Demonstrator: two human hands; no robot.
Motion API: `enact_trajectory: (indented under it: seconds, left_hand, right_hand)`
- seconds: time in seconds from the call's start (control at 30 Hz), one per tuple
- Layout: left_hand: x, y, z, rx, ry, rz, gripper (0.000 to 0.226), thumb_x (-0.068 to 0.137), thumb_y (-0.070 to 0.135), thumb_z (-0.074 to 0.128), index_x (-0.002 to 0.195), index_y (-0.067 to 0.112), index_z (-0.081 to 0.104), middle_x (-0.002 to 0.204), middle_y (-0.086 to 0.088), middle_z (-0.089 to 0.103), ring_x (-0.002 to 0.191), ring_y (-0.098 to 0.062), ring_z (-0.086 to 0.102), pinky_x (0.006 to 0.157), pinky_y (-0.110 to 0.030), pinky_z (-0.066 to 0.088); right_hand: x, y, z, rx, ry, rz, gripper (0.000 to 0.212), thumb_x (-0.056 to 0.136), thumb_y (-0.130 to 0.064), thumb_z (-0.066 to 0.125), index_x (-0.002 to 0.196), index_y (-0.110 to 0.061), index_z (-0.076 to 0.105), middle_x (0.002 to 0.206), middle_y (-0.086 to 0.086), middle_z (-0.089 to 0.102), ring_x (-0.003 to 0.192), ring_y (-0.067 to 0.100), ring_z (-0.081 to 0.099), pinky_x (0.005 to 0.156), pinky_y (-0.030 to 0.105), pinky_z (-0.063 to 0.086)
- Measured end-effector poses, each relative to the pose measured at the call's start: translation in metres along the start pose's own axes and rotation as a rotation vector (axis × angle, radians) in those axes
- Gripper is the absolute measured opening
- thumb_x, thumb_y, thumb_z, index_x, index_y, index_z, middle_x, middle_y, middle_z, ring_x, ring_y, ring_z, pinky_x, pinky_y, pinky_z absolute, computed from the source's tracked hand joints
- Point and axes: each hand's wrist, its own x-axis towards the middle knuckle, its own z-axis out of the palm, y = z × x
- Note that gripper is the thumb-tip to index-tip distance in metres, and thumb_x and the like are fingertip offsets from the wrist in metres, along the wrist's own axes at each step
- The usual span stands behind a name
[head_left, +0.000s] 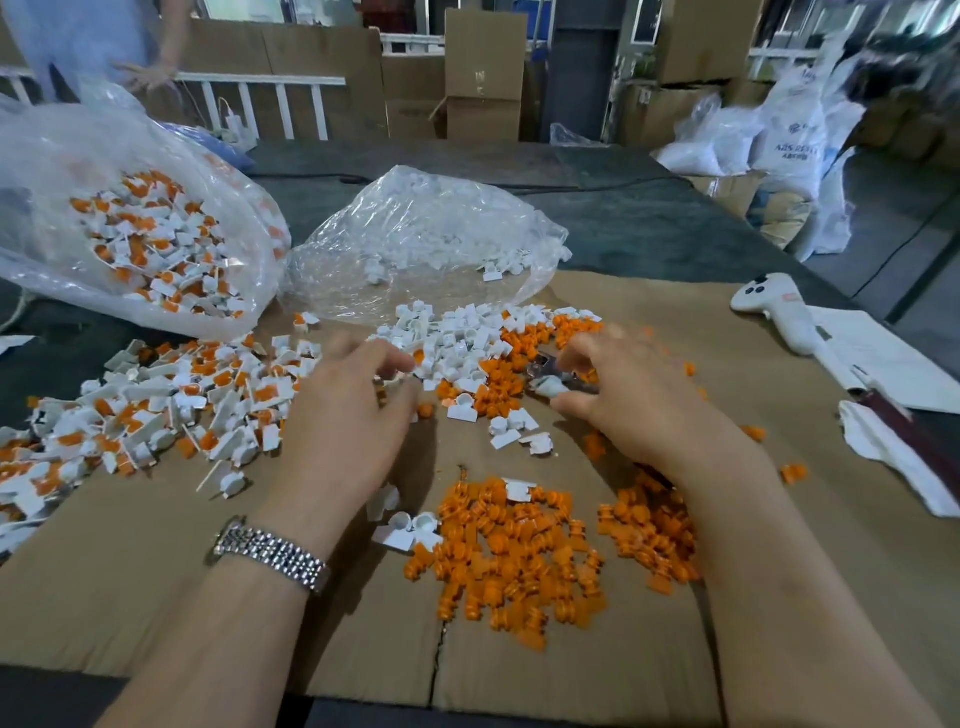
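While right hand (628, 400) holds tool (555, 370), two bags (130, 208) (426, 234)

White sack (792, 137), 2 o'clock: blurred blue print under a logo, reads roughly "ABS RESIN". Cardboard box (483, 57), 12 o'clock: small dark marks, unreadable.

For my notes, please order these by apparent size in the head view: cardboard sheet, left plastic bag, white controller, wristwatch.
1. cardboard sheet
2. left plastic bag
3. white controller and wristwatch: look alike; watch nearer, unranked
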Motion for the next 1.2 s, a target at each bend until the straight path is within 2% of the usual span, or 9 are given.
enact_trajectory:
  seconds: [0.07,0.17,0.3,0.43,0.53,0.7,0.87,0.97,1.2]
  left_hand:
    - [-0.002,0.005,0.003,-0.042,-0.111,0.068,0.005,0.096,0.027,0.069,0.098,0.032,0.070,0.098,0.019,0.057,0.082,0.007,0.052,0.067,-0.010,0.036]
    - [-0.007,0.011,0.007,-0.033,-0.214,0.240,0.004,0.094,0.028,0.071,0.095,0.032,0.071,0.095,0.021,0.057,0.088,0.012,0.053,0.071,-0.006,0.039]
    - [-0.011,0.013,0.011,-0.017,-0.266,0.312,0.003,0.093,0.028,0.073,0.095,0.028,0.073,0.094,0.018,0.056,0.084,0.002,0.053,0.070,-0.014,0.037]
    - [-0.010,0.012,0.012,-0.056,-0.272,0.287,0.002,0.093,0.026,0.073,0.095,0.027,0.073,0.092,0.019,0.058,0.084,0.004,0.054,0.073,-0.009,0.037]
    - [-0.010,0.013,0.013,-0.097,-0.309,0.307,0.011,0.095,0.023,0.071,0.104,0.030,0.075,0.103,0.019,0.061,0.092,0.003,0.058,0.077,-0.010,0.042]
    - [-0.010,0.018,0.020,0.035,-0.396,0.408,0.025,0.098,0.029,0.068,0.122,0.029,0.072,0.123,0.018,0.057,0.111,-0.002,0.055,0.094,-0.031,0.051]
    - [-0.010,0.017,0.020,0.027,-0.362,0.360,0.012,0.094,0.033,0.070,0.106,0.031,0.072,0.104,0.019,0.056,0.087,-0.001,0.055,0.080,-0.026,0.050]
    - [-0.010,0.016,0.022,0.034,-0.350,0.345,0.014,0.095,0.035,0.070,0.109,0.033,0.070,0.100,0.020,0.053,0.084,0.000,0.050,0.081,-0.022,0.042]
    - [-0.009,0.017,0.018,0.013,-0.335,0.262,0.004,0.092,0.030,0.074,0.094,0.032,0.070,0.096,0.017,0.062,0.089,-0.002,0.056,0.080,-0.022,0.046]
  right_hand:
    - [-0.003,-0.001,-0.004,0.107,-0.054,-0.127,0.007,0.092,-0.031,0.070,0.097,-0.034,0.066,0.107,-0.012,0.060,0.108,0.013,0.054,0.094,0.045,0.048]
    - [-0.008,-0.004,-0.007,0.193,-0.162,-0.221,0.011,0.091,-0.020,0.073,0.091,-0.031,0.073,0.095,-0.012,0.066,0.092,0.005,0.061,0.087,0.041,0.054]
    - [-0.013,-0.005,-0.013,0.365,-0.332,-0.314,0.009,0.082,-0.030,0.082,0.087,-0.030,0.074,0.089,-0.010,0.071,0.084,0.005,0.065,0.078,0.031,0.057]
    - [-0.015,-0.003,-0.012,0.311,-0.498,-0.320,0.019,0.077,-0.035,0.086,0.091,-0.030,0.075,0.086,-0.011,0.072,0.073,-0.005,0.063,0.062,0.017,0.047]
    - [-0.014,-0.001,-0.009,0.304,-0.486,-0.300,0.018,0.077,-0.033,0.085,0.092,-0.029,0.076,0.082,-0.018,0.071,0.072,-0.009,0.063,0.061,0.011,0.047]
    - [-0.012,-0.002,-0.006,0.297,-0.449,-0.274,0.016,0.082,-0.033,0.081,0.098,-0.032,0.077,0.087,-0.018,0.072,0.081,-0.010,0.063,0.070,0.013,0.049]
    - [-0.008,0.001,-0.003,0.247,-0.356,-0.243,0.012,0.087,-0.025,0.078,0.097,-0.033,0.078,0.083,-0.022,0.069,0.080,-0.017,0.059,0.064,0.006,0.045]
    - [-0.008,-0.001,-0.001,0.224,-0.342,-0.242,0.012,0.085,-0.028,0.080,0.096,-0.033,0.077,0.079,-0.024,0.067,0.077,-0.021,0.057,0.057,0.001,0.041]
    - [-0.010,-0.011,0.005,0.215,-0.316,-0.278,0.014,0.084,-0.031,0.081,0.096,-0.031,0.074,0.086,-0.014,0.070,0.079,-0.002,0.065,0.071,0.022,0.056]
